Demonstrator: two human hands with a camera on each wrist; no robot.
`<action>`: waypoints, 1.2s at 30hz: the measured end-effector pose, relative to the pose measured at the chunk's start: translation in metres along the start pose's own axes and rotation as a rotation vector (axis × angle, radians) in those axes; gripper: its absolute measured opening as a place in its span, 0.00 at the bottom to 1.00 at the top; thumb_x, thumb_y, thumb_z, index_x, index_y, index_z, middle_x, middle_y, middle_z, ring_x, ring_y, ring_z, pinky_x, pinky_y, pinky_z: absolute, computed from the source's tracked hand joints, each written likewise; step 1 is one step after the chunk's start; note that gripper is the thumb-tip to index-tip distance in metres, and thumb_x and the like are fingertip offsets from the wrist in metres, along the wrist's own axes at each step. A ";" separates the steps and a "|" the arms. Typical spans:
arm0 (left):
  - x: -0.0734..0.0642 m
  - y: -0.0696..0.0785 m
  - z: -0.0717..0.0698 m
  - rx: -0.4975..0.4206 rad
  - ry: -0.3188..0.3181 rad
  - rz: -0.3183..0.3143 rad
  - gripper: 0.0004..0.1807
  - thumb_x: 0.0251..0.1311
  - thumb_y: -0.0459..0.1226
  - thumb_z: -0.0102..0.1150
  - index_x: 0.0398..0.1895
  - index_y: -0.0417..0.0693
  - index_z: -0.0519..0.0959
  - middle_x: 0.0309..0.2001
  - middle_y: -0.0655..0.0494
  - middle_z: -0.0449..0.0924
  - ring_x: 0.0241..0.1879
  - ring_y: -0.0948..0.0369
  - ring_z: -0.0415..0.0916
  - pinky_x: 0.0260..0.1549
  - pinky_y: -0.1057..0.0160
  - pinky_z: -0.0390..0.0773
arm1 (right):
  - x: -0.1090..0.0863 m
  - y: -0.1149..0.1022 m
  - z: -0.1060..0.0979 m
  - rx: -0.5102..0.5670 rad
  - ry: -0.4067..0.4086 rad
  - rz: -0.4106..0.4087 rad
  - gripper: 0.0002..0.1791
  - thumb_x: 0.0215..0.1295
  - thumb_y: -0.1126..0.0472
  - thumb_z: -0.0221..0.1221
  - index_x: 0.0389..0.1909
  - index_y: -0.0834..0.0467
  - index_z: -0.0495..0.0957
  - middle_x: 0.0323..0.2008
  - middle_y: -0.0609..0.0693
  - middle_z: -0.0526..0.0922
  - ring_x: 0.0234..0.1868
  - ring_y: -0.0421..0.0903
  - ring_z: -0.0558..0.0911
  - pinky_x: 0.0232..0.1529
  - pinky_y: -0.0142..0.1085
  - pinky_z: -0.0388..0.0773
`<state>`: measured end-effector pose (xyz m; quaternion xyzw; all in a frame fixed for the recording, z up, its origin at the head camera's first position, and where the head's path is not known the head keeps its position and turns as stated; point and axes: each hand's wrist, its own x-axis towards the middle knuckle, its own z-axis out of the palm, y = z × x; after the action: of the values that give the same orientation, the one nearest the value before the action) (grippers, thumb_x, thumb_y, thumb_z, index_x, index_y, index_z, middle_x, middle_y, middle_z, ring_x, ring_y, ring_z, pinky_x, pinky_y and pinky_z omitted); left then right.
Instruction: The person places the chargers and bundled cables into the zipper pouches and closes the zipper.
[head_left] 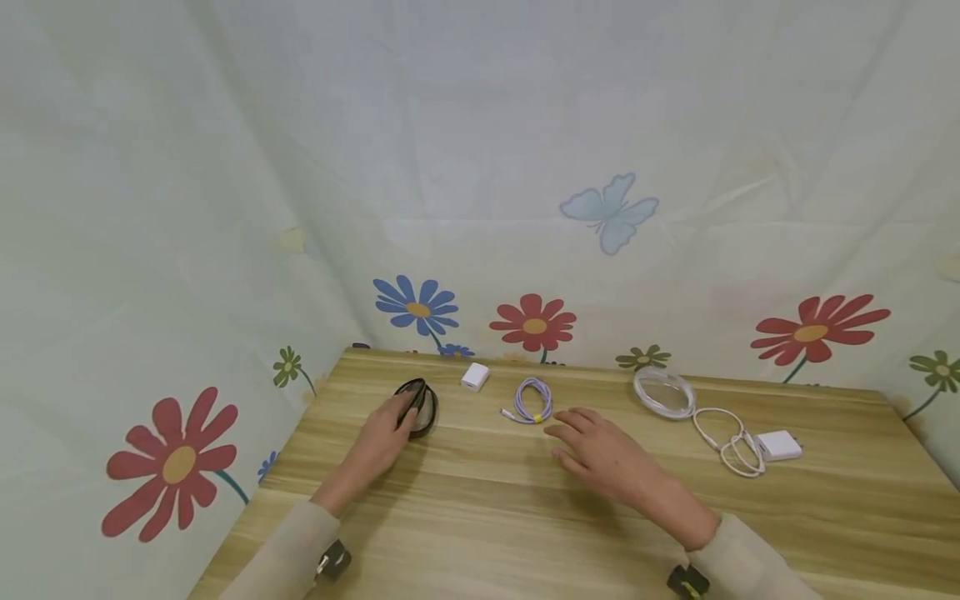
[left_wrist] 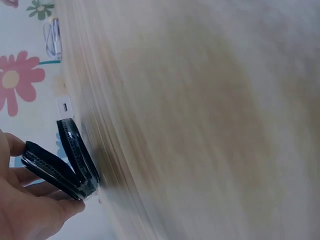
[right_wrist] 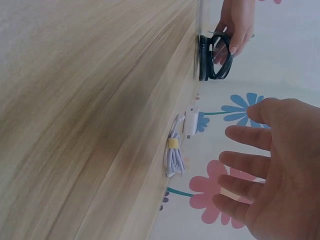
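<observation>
My left hand (head_left: 377, 435) holds the raised half of a round zip case (left_wrist: 50, 170) between thumb and fingers. The case has black zipper edges and see-through sides, and its two halves stand apart in a V, joined at one end. Its other half touches the table near the left back. My right hand (head_left: 609, 460) hovers over the table with fingers spread a little and nothing in them. Closest to it lies a coiled lilac cable (right_wrist: 175, 157) with a yellow tie (right_wrist: 173, 143). A white charger plug (head_left: 475, 377) stands between the case and that cable.
Farther right on the wooden table (head_left: 487, 517) are a round clear case with a white rim (head_left: 663, 393), a loosely looped white cable (head_left: 738, 450) and a second white charger plug (head_left: 780, 445). A flowered curtain (head_left: 480, 167) borders the back and sides.
</observation>
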<state>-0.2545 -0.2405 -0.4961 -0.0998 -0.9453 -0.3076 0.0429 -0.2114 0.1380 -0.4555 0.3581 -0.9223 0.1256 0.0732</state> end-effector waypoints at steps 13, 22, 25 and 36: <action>-0.002 -0.002 -0.003 -0.037 -0.016 -0.021 0.28 0.81 0.44 0.42 0.76 0.38 0.63 0.74 0.36 0.63 0.73 0.39 0.59 0.70 0.38 0.62 | 0.023 0.010 0.012 0.027 0.062 0.004 0.22 0.69 0.60 0.64 0.60 0.64 0.78 0.60 0.64 0.78 0.61 0.62 0.76 0.63 0.55 0.74; -0.002 -0.004 -0.002 -0.028 -0.021 -0.011 0.29 0.80 0.46 0.43 0.75 0.38 0.65 0.73 0.37 0.64 0.73 0.40 0.60 0.69 0.40 0.63 | 0.047 0.025 0.028 0.092 0.037 0.098 0.30 0.64 0.62 0.69 0.66 0.66 0.74 0.65 0.67 0.74 0.65 0.65 0.74 0.65 0.56 0.73; -0.003 -0.004 -0.002 -0.032 -0.021 -0.007 0.29 0.80 0.46 0.43 0.75 0.38 0.65 0.73 0.38 0.65 0.73 0.41 0.61 0.69 0.40 0.64 | 0.053 0.032 0.034 0.101 0.038 0.103 0.34 0.61 0.61 0.71 0.67 0.65 0.73 0.66 0.68 0.72 0.66 0.65 0.73 0.65 0.56 0.72; 0.000 -0.003 -0.001 -0.026 -0.012 -0.014 0.28 0.80 0.46 0.42 0.74 0.37 0.66 0.72 0.37 0.66 0.71 0.40 0.63 0.68 0.40 0.65 | 0.075 0.041 0.036 0.168 -0.076 0.131 0.42 0.56 0.62 0.74 0.71 0.65 0.67 0.72 0.69 0.63 0.73 0.68 0.62 0.70 0.59 0.64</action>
<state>-0.2548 -0.2432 -0.4971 -0.0955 -0.9421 -0.3197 0.0340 -0.2956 0.1089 -0.4801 0.3063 -0.9321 0.1932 -0.0005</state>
